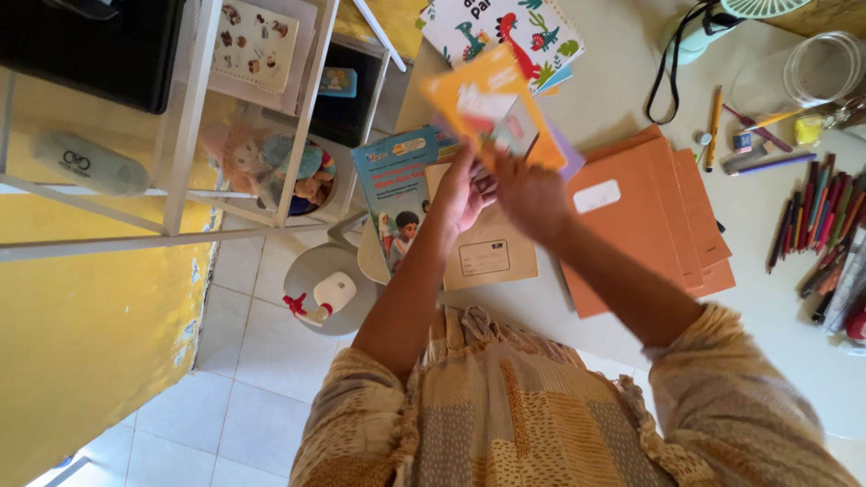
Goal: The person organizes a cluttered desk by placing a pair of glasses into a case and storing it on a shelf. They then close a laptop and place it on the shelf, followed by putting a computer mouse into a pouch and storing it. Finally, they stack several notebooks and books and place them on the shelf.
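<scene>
Both hands, left hand and right hand, grip a small stack of thin orange books, lifted above the brown notebook so the covers show; orange folders sit just beside it.

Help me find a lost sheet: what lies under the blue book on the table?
The blue book lies partly on a brown notebook, overlapping its left edge. Anything further beneath is covered by the book and the left hand.

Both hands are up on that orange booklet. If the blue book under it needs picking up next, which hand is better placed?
Left, probably. The left hand is directly over the blue book at the table's left edge. The right hand sits farther right, nearer the orange folders, and could keep the orange booklet.
</scene>
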